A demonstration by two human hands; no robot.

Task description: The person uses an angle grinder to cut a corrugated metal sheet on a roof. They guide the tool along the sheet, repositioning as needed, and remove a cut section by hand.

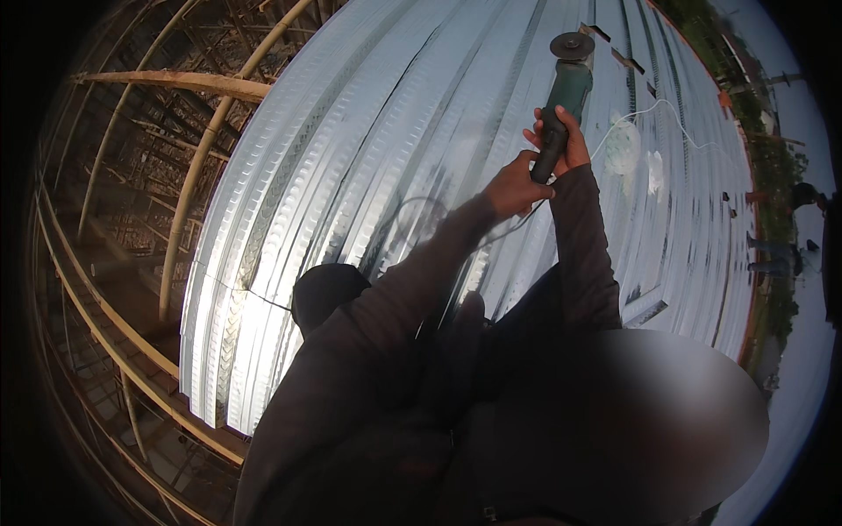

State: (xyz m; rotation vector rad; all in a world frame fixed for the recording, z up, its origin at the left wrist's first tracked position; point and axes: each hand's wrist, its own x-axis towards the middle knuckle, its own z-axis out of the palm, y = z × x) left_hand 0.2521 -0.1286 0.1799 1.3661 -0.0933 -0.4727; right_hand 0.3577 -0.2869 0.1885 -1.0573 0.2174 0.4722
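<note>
Gripping the angle grinder between both hands, I have the left hand closed round its rear and the right hand wrapped loosely about its body, probably to balance the weight and point the disc away from the arms. It hangs above the metal sheeting, nearer the right edge than the left, where wooden poles lie beyond, so I judge the swinging room widest leftward.
</note>
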